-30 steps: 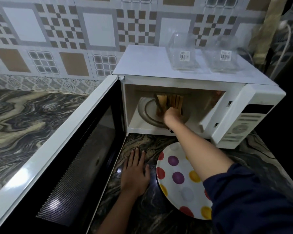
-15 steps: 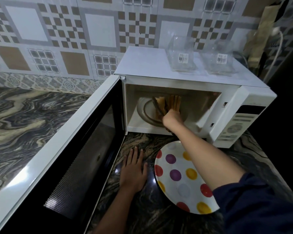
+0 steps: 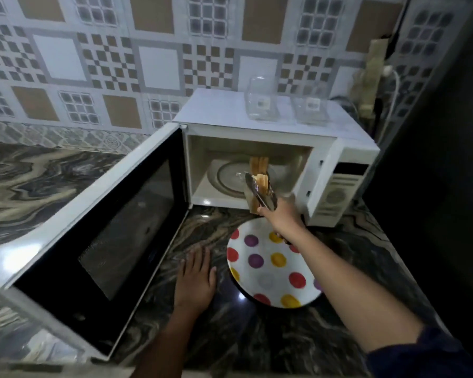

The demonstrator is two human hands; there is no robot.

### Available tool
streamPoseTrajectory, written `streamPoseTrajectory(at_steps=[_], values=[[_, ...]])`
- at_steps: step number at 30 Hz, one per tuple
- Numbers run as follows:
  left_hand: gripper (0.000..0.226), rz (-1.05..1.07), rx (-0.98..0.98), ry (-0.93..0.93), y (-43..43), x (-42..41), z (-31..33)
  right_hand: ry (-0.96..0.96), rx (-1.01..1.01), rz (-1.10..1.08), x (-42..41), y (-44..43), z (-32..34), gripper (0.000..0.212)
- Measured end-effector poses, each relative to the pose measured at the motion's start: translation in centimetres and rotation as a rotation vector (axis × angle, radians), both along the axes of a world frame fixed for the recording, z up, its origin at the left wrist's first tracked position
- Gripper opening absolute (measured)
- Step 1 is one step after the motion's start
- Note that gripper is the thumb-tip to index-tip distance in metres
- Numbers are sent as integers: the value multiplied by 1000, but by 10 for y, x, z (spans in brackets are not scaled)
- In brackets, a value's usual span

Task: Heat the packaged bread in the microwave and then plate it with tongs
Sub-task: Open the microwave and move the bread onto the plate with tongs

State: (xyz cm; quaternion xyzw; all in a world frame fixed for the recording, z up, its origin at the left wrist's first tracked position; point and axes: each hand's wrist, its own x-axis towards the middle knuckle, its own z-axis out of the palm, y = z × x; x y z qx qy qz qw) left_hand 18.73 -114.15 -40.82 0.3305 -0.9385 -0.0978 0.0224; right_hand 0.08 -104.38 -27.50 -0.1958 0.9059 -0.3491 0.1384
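Note:
The white microwave point(image 3: 273, 124) stands open, its door point(image 3: 99, 219) swung out to the left. My right hand point(image 3: 280, 214) grips metal tongs point(image 3: 260, 190) at the microwave's mouth. The tongs pinch several bread slices point(image 3: 260, 184) standing on edge, partly out of the cavity above the glass turntable point(image 3: 227, 175). Just below on the counter sits a white plate with coloured dots point(image 3: 271, 268). My left hand point(image 3: 195, 279) lies flat on the marble counter, fingers spread, left of the plate and holding nothing.
Two clear plastic containers point(image 3: 262, 100) point(image 3: 310, 110) stand on top of the microwave. The control panel point(image 3: 339, 192) faces front right. A cable and plug point(image 3: 385, 77) hang at the back right by a dark wall. Marble counter point(image 3: 33, 181) stretches to the left.
My right hand has drawn back from deep inside the cavity to its front edge, bringing the bread in the tongs with it. The left hand has stayed flat on the counter.

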Motion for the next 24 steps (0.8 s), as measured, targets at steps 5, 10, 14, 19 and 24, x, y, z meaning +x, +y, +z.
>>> streamPoseTrajectory(at_steps=[5, 10, 14, 19, 24], values=[[57, 12, -20, -2, 29, 20, -8, -45, -10, -76, 15, 74, -10, 43], [75, 39, 23, 83, 54, 33, -13, -70, 49, -139, 28, 124, -22, 36], [87, 38, 34, 101, 67, 40, -14, -54, 86, -202, 38, 143, -35, 36], [91, 54, 43, 113, 74, 44, -16, -3, 167, -229, 48, 150, -48, 45], [97, 47, 40, 54, 74, 47, -11, -22, 154, -213, 53, 144, -53, 53]])
